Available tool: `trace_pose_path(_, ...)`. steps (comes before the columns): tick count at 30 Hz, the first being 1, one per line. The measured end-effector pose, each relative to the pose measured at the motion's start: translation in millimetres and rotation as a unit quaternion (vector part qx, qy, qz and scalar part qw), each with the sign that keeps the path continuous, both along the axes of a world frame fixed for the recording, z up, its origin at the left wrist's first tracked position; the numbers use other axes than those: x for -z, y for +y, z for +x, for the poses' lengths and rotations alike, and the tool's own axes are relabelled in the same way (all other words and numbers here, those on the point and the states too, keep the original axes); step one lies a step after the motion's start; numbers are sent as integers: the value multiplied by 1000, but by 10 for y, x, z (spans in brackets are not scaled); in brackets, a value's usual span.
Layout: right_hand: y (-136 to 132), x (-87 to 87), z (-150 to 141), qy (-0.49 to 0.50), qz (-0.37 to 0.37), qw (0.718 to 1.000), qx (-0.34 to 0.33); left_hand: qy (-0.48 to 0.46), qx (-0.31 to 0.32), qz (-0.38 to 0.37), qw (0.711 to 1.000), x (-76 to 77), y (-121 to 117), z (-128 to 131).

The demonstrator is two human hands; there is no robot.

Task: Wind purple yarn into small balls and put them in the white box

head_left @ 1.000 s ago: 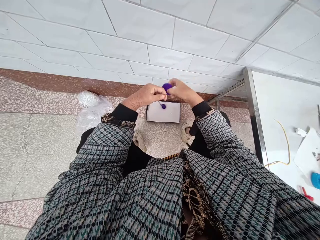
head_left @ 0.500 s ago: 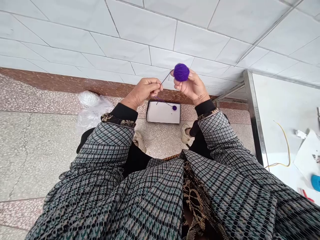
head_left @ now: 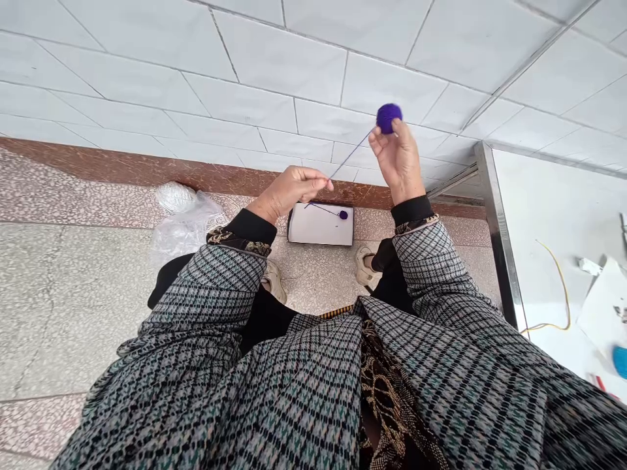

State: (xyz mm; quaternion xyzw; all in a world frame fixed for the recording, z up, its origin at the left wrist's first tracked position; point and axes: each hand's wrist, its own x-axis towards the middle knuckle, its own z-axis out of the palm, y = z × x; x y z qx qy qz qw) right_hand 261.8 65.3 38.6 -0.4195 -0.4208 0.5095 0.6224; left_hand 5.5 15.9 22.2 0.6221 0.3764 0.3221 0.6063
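My right hand grips a purple ball of yarn in its fingertips, held up in front of the tiled wall. From the ball a taut purple strand slants down to my left hand, whose thumb and fingers pinch it. Below the hands, a shallow box with a white inside and dark edges sits on the floor. Inside it lies a smaller purple yarn ball, with a thin strand running from it up toward the left hand.
Left of the box, a white yarn ball lies by a clear plastic bag. My shoes flank the box. At the right stands a white table with a yellow cord, papers and a blue item. The tiled wall rises ahead.
My right hand has moved up and to the right with the yarn ball. The strand between the hands is longer. My left hand has shifted slightly right and down.
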Motion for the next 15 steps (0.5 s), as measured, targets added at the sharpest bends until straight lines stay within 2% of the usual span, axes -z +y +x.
trace_pose_path(3, -48, 167, -131, -89, -82, 992, -18, 56, 105, 50, 992, -99, -46, -24)
trace_pose_path(5, -156, 233, -250, -221, -87, 966, -100, 69, 123, 63, 988, -145, -41, -59)
trace_pose_path(7, -285, 234, -344, -332, -73, 904, -258, 63, 63, 64, 994, -144, 9, -111)
trace_pose_path(8, -344, 210, -372, -345, -68, 870, -345, 59, 10, 64, 996, -127, 46, -141)
trace_pose_path(9, -392, 173, -387, -319, -63, 849, -417, 56, -48, 67, 995, -102, 87, -169)
trace_pose_path(10, -426, 125, -391, -266, -57, 844, -463, 55, -100, 71, 991, -74, 125, -192)
trace_pose_path(11, -445, 71, -386, -204, -49, 853, -478, 58, -140, 74, 986, -47, 155, -208)
trace_pose_path(13, -439, -34, -369, -106, -29, 899, -425, 68, -165, 69, 981, -12, 175, -208)
trace_pose_path(15, -393, -107, -366, -59, -22, 950, -307, 78, -111, 54, 989, -15, 138, -168)
